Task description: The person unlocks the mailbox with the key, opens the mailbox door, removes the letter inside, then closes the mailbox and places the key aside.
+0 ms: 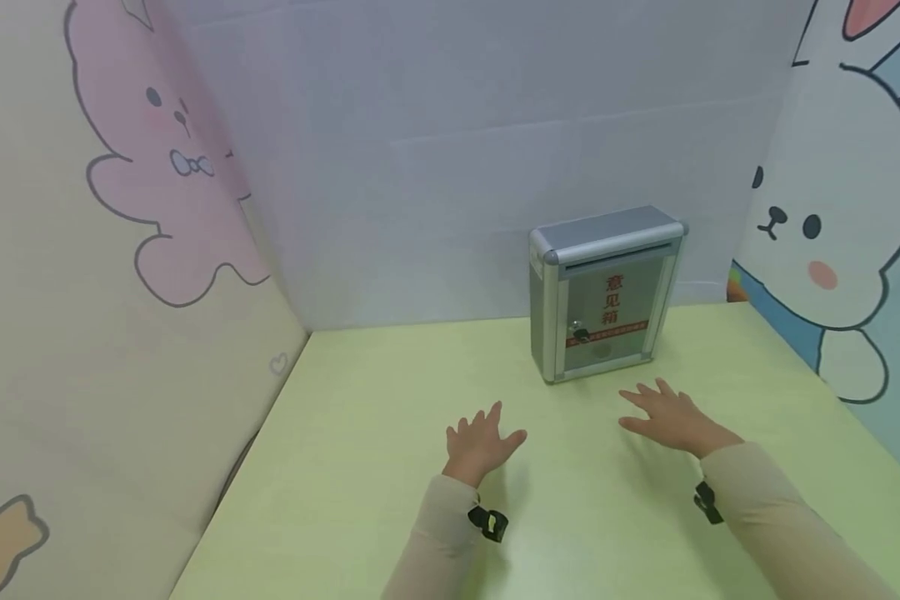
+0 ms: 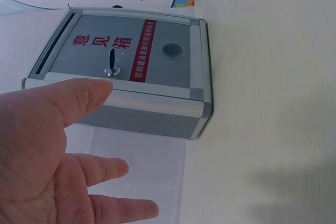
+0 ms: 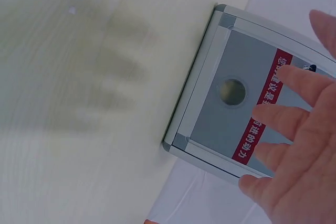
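Head view: closed grey box [image 1: 617, 304], contents hidden, beyond both hands [image 1: 478, 446] [image 1: 672, 420].

Side walls [image 1: 82, 400] show a pink cartoon figure [image 1: 150, 200] and white rabbit [image 1: 847, 183].

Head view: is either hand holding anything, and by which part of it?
Nothing is held: the left hand and the right hand are both empty, fingers spread, short of the upright, grey, metal-framed box on the pale yellow-green table.

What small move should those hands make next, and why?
Perhaps move the left hand forward to the key on the grey box: that hand is empty, fingers spread, and the key sticks out near the left edge of the box's front.
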Motion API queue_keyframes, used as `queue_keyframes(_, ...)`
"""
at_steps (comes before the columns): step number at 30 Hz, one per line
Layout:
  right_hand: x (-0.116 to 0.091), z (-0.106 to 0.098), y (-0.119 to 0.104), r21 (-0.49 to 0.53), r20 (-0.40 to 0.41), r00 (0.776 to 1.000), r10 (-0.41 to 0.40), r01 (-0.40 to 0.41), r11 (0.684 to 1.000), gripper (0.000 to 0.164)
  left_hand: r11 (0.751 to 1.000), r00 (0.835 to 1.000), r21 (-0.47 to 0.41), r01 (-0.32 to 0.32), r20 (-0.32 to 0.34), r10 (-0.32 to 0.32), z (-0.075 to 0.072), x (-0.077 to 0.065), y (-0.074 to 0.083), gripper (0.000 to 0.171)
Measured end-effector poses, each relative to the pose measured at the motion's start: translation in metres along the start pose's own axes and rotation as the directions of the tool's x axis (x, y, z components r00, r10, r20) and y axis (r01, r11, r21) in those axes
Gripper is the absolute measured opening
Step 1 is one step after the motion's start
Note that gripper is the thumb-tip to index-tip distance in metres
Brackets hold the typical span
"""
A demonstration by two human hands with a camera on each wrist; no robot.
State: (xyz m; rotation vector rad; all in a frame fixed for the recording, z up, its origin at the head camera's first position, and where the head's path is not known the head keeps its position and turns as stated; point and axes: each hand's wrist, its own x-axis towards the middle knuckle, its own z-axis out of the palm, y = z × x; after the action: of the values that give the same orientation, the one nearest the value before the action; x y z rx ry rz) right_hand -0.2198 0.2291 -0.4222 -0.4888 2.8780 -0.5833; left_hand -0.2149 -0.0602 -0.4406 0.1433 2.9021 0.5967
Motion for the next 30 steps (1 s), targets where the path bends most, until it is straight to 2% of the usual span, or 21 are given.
queue_keyframes(5,0.004,0.0,0.008,0.006,-0.164,0.985,-0.048,0.049,0.999,0.04,0.999,0.999,-0.04,-0.014,-0.029,0.013,-0.002,0.005,0.005,0.053)
queue_keyframes(8,0.008,-0.002,0.011,0.02,-0.217,0.975,-0.038,0.043,0.999,0.036,0.996,0.999,-0.092,-0.021,-0.048,0.017,-0.005,0.007,0.008,0.047)
queue_keyframes(15,0.014,-0.011,0.022,0.135,-0.233,0.972,0.038,-0.007,0.991,0.037,0.987,0.996,-0.15,-0.05,-0.079,0.038,-0.006,0.021,0.017,0.042)
queue_keyframes(20,0.016,-0.016,0.034,0.226,-0.216,0.97,0.111,-0.061,0.972,0.041,0.982,0.996,-0.181,-0.051,-0.078,0.037,-0.008,0.029,0.025,0.042)
queue_keyframes(24,0.015,-0.022,0.042,0.273,-0.222,0.962,0.158,-0.094,0.957,0.044,0.977,0.995,-0.198,-0.074,-0.075,0.06,-0.01,0.037,0.032,0.043)
queue_keyframes(30,0.019,-0.024,0.045,0.371,-0.236,0.95,0.205,-0.107,0.923,0.047,0.965,0.994,-0.244,-0.093,-0.078,0.076,-0.002,0.042,0.033,0.042)
